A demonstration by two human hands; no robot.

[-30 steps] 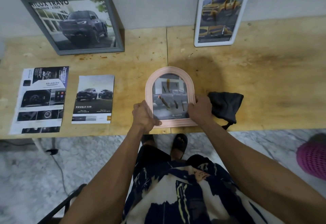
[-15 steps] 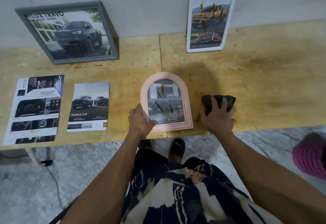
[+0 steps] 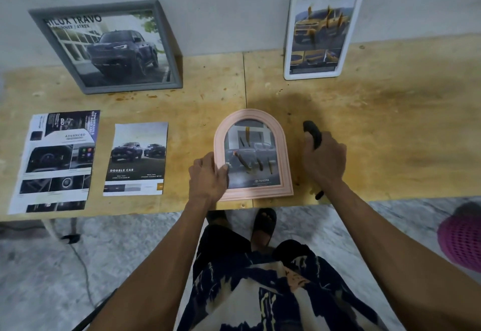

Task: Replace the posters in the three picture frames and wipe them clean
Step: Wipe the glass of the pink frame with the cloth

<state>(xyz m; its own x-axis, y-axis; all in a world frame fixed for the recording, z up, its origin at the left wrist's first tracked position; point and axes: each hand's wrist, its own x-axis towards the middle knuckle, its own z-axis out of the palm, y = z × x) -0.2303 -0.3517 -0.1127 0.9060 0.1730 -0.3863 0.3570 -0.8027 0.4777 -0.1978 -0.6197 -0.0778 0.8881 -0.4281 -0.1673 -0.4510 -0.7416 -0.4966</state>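
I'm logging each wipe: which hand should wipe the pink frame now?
Right, probably. The right hand already grips the black cloth beside the pink frame, while the left hand steadies its edge.

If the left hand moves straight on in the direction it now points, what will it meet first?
The left hand points right, across the pink arched frame, which it already grips at the lower left edge. It would slide first over the frame's glass, probably; beyond lies the right hand holding the black cloth.

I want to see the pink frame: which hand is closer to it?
Left. The left hand grips the pink frame's left edge; the right hand is off to its right, holding a black cloth.
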